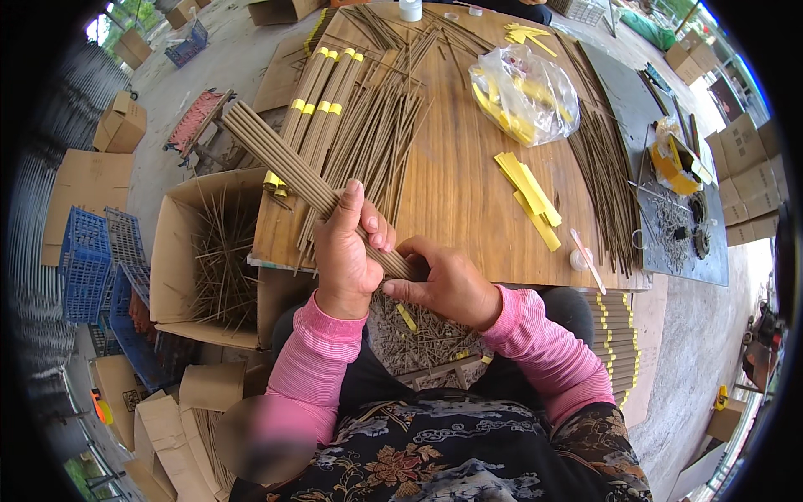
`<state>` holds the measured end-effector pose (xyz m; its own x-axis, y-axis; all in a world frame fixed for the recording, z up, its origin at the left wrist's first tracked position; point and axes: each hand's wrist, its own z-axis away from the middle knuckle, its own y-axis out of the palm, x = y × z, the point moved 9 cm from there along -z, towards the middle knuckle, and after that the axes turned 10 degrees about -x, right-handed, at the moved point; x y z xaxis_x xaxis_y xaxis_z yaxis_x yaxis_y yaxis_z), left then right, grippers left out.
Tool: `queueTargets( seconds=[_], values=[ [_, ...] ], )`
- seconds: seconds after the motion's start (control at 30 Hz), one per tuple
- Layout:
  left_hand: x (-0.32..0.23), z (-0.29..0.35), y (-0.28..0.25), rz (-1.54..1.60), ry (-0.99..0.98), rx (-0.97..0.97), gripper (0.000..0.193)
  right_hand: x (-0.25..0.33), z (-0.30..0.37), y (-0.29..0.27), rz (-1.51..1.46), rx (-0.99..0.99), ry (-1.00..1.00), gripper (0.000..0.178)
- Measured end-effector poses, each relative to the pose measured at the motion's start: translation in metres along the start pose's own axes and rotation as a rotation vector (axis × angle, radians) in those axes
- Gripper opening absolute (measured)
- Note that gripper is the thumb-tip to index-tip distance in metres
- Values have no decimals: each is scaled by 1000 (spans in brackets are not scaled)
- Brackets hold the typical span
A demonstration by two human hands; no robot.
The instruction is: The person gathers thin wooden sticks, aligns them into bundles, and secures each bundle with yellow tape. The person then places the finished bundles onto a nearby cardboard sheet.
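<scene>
My left hand (347, 255) is wrapped round a bundle of thin brown sticks (280, 159), which look like incense sticks. The bundle slants up to the left over the table's near edge. At its lower end, my right hand (447, 284) closes round the stick ends, thumb toward my left hand; its fingertips are partly hidden. Beyond my left hand lie bundles bound with yellow paper bands (335, 109) and a spread of loose brown sticks (376, 134). Yellow paper strips (529, 197) rest on the wooden table (452, 201), right of my hands.
A clear plastic bag (527, 92) of yellow strips sits farther back. A small white jar (580, 259) stands near the front edge, with more sticks (606, 184) along the right. At left, a cardboard box (176, 268) holds loose sticks. Blue crates (84, 263) stand farther left.
</scene>
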<state>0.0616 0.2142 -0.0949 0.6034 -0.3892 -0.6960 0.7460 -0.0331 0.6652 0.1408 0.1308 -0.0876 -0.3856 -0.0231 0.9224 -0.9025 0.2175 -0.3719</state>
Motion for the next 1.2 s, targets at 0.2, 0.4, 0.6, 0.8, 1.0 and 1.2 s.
queueTargets(
  seconds=[0.2,0.4,0.6,0.8,1.0,1.2],
  values=[
    [-6,-1,2,-33,31,12,34,10,1,-15,52,-122,-130,28],
    [-4,-1,3,-36,26,10,29,24,4,-19,111,-158,-268,16],
    [-2,-1,3,-57,22,15,28,31,5,-18,195,-128,-329,15],
    [1,-3,-1,-42,-8,14,26,29,5,-14,239,-79,-322,14],
    [4,-5,-4,-15,-41,-3,24,40,8,-18,357,-205,-405,14],
    [7,-4,-4,-17,-51,-20,24,40,9,-17,488,-273,-442,14]
  ],
)
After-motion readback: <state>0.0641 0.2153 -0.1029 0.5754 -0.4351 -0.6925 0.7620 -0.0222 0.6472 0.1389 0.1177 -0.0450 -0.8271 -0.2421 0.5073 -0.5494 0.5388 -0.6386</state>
